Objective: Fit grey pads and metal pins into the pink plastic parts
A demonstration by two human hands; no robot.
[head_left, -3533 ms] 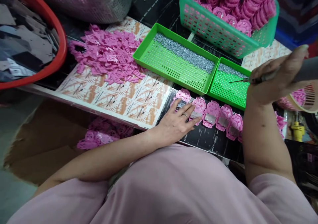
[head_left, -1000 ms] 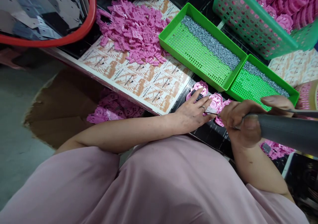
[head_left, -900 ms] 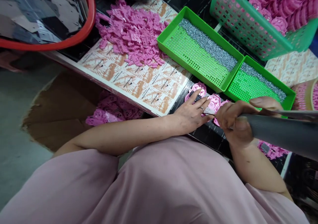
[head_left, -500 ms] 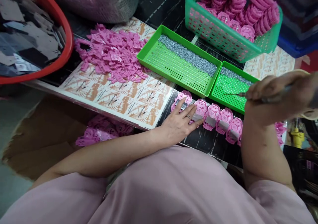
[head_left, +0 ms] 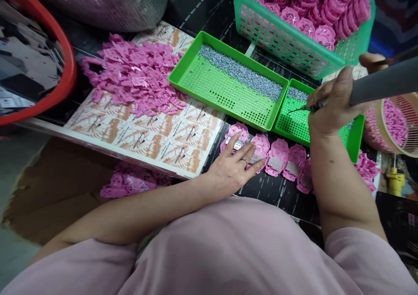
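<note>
Loosely spread left fingers (head_left: 232, 144) touch casings (head_left: 261, 145); right fingers (head_left: 344, 81) clasp tool (head_left: 383, 84).

Rests the left hand (head_left: 228, 173) palm down with fingers spread, the left forearm (head_left: 140, 212) crossing in front of the body. Holds the right hand (head_left: 336, 101) higher, with fingers curled.

on the black covering sheet (head_left: 261, 191), just in front of the right end of the long green screw tray (head_left: 218, 104), small white capitals repeat a word starting "ben"; its ending is too small to be sure of. the leaf-patterned sheet (head_left: 153, 142), in front of the tray's left end, bears tiny dark lettering, too small to read.
</note>
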